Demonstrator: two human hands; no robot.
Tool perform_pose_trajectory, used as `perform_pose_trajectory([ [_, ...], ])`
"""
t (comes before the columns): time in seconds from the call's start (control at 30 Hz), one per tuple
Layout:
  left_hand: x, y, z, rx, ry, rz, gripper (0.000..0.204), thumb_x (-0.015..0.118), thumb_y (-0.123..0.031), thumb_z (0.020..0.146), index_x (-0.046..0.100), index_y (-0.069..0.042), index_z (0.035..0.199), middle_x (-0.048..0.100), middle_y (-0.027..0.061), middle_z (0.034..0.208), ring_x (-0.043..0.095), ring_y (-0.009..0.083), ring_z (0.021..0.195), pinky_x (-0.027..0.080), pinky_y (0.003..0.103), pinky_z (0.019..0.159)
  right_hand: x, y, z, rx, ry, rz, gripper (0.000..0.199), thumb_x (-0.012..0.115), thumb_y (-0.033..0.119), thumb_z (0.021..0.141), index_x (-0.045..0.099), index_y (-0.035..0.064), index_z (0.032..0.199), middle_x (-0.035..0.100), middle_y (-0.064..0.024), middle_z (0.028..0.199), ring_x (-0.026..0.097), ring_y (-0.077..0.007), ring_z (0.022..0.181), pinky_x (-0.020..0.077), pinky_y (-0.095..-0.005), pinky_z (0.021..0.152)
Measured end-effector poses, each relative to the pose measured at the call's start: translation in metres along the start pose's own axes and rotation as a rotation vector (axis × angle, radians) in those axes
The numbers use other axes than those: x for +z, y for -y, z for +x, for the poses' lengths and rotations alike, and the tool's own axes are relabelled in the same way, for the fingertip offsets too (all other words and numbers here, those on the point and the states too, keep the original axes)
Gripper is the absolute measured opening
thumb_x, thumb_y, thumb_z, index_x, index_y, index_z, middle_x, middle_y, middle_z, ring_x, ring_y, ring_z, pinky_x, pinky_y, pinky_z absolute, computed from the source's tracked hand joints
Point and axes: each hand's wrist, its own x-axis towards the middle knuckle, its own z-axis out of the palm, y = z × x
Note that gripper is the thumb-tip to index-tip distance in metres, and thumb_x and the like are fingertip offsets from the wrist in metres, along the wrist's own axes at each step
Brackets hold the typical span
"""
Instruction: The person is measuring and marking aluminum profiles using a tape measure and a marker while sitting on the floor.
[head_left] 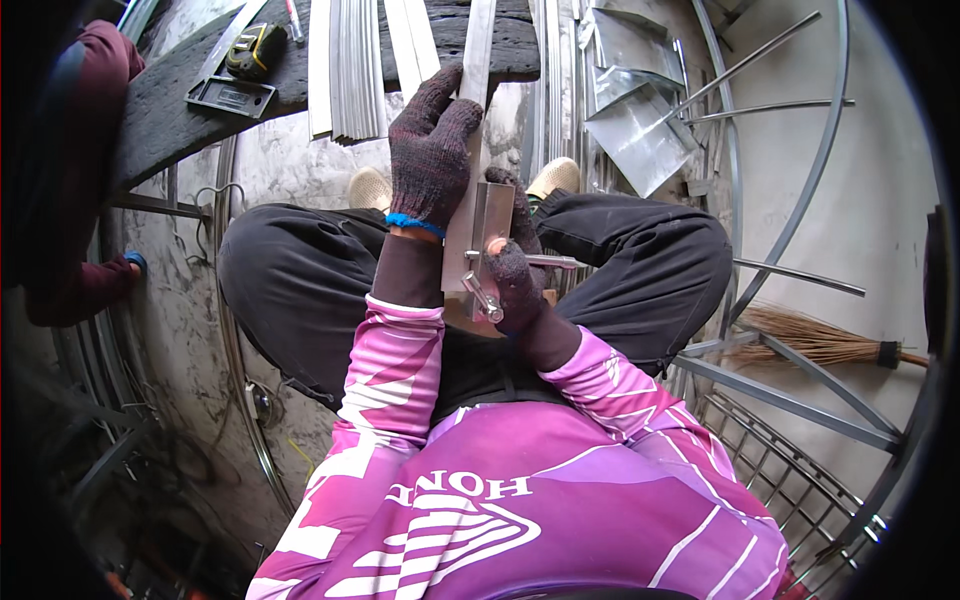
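Note:
A long, flat metal strip point(479, 50) runs from the wooden plank toward my lap. My left hand point(432, 150), in a dark knitted glove with a blue cuff, is closed on the strip about midway. Around the strip's near end sits a metal clamp-like jig point(493, 212) with an angled plate and bolt handles point(484, 298). My right hand point(518, 285), gloved with a bare thumb tip, grips this jig; the thumb presses its plate and the other fingers are partly hidden behind. A small block beneath the jig is mostly covered.
On the dark wooden plank point(300, 62) lie a tape measure point(257, 50), a square point(230, 97) and stacked metal strips point(356, 70). Sheet metal pieces point(640, 135) and a broom point(815, 335) are at right, beside metal framing point(790, 405). Another person's sleeve point(80, 290) shows at left.

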Motion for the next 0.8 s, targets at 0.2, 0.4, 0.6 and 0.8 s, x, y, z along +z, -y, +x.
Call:
perform_pose_trajectory([
  [0.2, -0.002, -0.002, 0.003, 0.003, -0.02, 0.009, 0.038, 0.06, -0.01, 0.084, 0.06, 0.003, 0.12, 0.067, 0.0145, 0.104, 0.063, 0.0187, 0.091, 0.051, 0.03, 0.082, 0.014, 0.012, -0.005, 0.569, -0.117, 0.537, 0.034, 0.053, 0.045, 0.092, 0.052, 0.0123, 0.103, 0.062, -0.0063, 0.081, 0.063, -0.0203, 0.064, 0.0527, -0.0308, 0.051],
  [0.4, -0.003, 0.007, 0.002, 0.004, -0.028, -0.013, 0.037, 0.06, -0.01, 0.085, 0.06, 0.003, 0.119, 0.066, 0.015, 0.107, 0.063, 0.0192, 0.095, 0.05, 0.03, 0.084, 0.009, 0.002, -0.008, 0.478, -0.142, 0.472, 0.037, 0.053, 0.044, 0.093, 0.051, 0.0096, 0.107, 0.061, -0.0071, 0.082, 0.065, -0.0205, 0.067, 0.0519, -0.0295, 0.051],
  [0.6, -0.005, 0.009, 0.002, -0.001, 0.001, -0.01, 0.037, 0.06, -0.01, 0.085, 0.061, 0.003, 0.119, 0.067, 0.0153, 0.108, 0.063, 0.0192, 0.096, 0.05, 0.031, 0.086, 0.008, -0.009, -0.033, 0.662, -0.171, 0.537, 0.055, 0.058, 0.031, 0.088, 0.036, 0.0078, 0.133, 0.051, -0.009, 0.116, 0.056, -0.0191, 0.1, 0.0467, -0.0354, 0.082],
  [0.8, -0.001, 0.009, -0.001, 0.016, 0.009, -0.028, 0.039, 0.061, -0.008, 0.083, 0.06, 0.003, 0.121, 0.067, 0.0142, 0.107, 0.063, 0.0183, 0.095, 0.05, 0.03, 0.085, 0.009, -0.006, -0.032, 0.69, -0.188, 0.639, 0.058, 0.062, 0.025, 0.086, 0.035, 0.0076, 0.135, 0.048, -0.0091, 0.116, 0.054, -0.0193, 0.102, 0.0464, -0.0374, 0.09],
])
